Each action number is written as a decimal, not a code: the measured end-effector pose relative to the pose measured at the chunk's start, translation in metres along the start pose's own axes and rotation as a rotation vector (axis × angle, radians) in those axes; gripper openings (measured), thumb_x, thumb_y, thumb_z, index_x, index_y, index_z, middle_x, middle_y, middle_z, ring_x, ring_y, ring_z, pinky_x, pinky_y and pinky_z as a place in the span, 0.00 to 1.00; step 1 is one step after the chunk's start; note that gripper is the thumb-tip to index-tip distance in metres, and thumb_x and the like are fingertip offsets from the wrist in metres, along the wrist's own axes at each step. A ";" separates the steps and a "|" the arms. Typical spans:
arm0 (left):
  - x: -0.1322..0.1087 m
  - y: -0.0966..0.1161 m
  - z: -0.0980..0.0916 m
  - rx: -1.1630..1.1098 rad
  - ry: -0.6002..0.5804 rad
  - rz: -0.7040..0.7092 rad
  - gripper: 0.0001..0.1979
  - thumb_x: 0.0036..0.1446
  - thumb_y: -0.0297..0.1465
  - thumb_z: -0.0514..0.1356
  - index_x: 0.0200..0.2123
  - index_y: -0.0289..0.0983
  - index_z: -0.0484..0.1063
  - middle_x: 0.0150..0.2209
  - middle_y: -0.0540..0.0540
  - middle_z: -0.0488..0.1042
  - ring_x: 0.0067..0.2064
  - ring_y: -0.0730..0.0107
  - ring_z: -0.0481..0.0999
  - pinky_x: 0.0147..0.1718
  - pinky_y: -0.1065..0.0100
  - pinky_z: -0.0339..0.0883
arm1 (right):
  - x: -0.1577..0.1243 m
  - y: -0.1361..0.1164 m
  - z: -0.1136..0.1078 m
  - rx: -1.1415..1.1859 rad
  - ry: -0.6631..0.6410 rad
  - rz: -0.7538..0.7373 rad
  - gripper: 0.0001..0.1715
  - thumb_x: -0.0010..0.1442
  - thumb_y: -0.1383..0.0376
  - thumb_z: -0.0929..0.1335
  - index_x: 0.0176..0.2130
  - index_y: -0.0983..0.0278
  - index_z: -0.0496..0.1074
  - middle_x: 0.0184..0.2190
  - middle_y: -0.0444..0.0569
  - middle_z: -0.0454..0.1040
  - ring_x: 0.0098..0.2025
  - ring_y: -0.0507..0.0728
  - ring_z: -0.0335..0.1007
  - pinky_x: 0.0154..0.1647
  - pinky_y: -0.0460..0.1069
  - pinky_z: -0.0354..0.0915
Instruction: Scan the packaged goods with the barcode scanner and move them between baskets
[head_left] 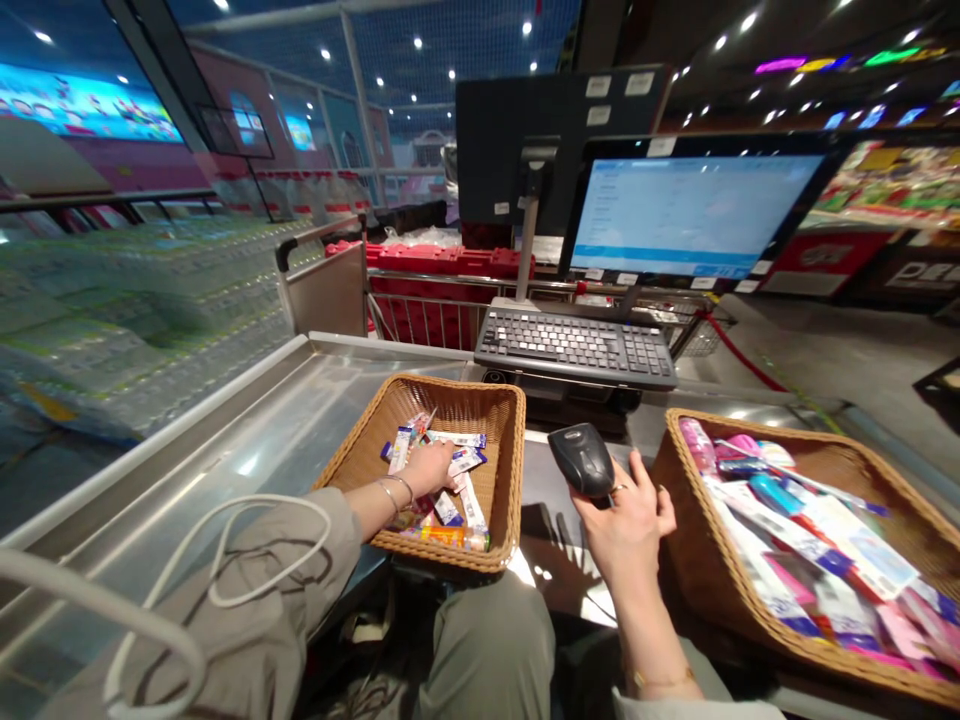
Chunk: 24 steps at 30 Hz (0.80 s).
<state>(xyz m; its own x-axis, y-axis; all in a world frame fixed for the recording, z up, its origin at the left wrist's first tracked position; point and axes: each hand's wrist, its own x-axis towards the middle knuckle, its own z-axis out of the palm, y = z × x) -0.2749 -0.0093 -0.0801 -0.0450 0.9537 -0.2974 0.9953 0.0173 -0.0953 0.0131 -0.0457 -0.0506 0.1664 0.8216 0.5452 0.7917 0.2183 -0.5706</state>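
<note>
My left hand (429, 467) reaches down into the left wicker basket (496, 475), its fingers curled among small white and blue packaged items (471, 500). Which one the fingers grip, if any, is hidden. Some orange packaging (442, 535) lies near that basket's front edge. Between the two baskets, my right hand (628, 515) is raised and closed on a black handheld barcode scanner (581, 460), its head pointing away from me. The right wicker basket (694, 545) is heaped with packaged goods (817, 540) in white, pink and blue.
A black keyboard (577, 345) and a lit monitor (690, 215) stand behind the metal counter (262, 430). A pale cable (217, 560) loops over my left sleeve. Beyond the counter are a cart (427, 310) and stacked bottle packs (112, 310) on the left.
</note>
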 end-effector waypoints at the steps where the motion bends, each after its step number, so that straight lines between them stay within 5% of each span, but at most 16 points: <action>1: 0.001 -0.001 0.001 -0.001 -0.003 -0.004 0.35 0.46 0.46 0.71 0.52 0.34 0.66 0.51 0.31 0.75 0.51 0.46 0.77 0.47 0.57 0.71 | 0.000 0.000 -0.001 0.002 -0.001 -0.002 0.18 0.56 0.51 0.63 0.35 0.58 0.75 0.49 0.51 0.78 0.64 0.66 0.58 0.63 0.68 0.40; 6: 0.005 -0.006 0.004 -0.007 -0.011 -0.003 0.34 0.43 0.43 0.73 0.51 0.33 0.69 0.50 0.31 0.76 0.50 0.46 0.78 0.46 0.57 0.71 | -0.001 0.002 -0.004 0.007 0.010 -0.006 0.18 0.56 0.51 0.63 0.35 0.58 0.75 0.49 0.51 0.78 0.64 0.66 0.58 0.63 0.67 0.41; 14: 0.005 -0.007 0.006 -0.007 0.037 0.107 0.09 0.56 0.30 0.61 0.41 0.37 0.75 0.45 0.37 0.79 0.47 0.53 0.80 0.44 0.60 0.71 | -0.002 0.005 -0.008 0.025 0.032 -0.013 0.16 0.56 0.53 0.64 0.37 0.58 0.74 0.51 0.50 0.77 0.65 0.66 0.58 0.63 0.68 0.40; 18: 0.005 -0.014 0.000 -0.004 0.083 0.144 0.14 0.59 0.24 0.55 0.47 0.35 0.72 0.49 0.34 0.75 0.46 0.55 0.79 0.45 0.60 0.70 | -0.003 0.007 -0.009 0.011 0.038 -0.006 0.16 0.56 0.53 0.64 0.38 0.58 0.75 0.51 0.50 0.77 0.64 0.65 0.59 0.63 0.68 0.41; 24: 0.009 -0.033 -0.016 -0.055 0.124 0.227 0.19 0.59 0.36 0.61 0.52 0.37 0.71 0.50 0.38 0.73 0.49 0.59 0.76 0.49 0.64 0.68 | -0.003 0.006 -0.009 0.010 0.063 0.000 0.16 0.55 0.54 0.64 0.37 0.57 0.75 0.50 0.49 0.78 0.64 0.65 0.59 0.63 0.67 0.41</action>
<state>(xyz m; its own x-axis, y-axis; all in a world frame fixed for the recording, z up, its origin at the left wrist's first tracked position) -0.3065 0.0033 -0.0643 0.1870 0.9644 -0.1867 0.9821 -0.1880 0.0129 0.0225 -0.0512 -0.0503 0.2032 0.7870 0.5826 0.7859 0.2238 -0.5765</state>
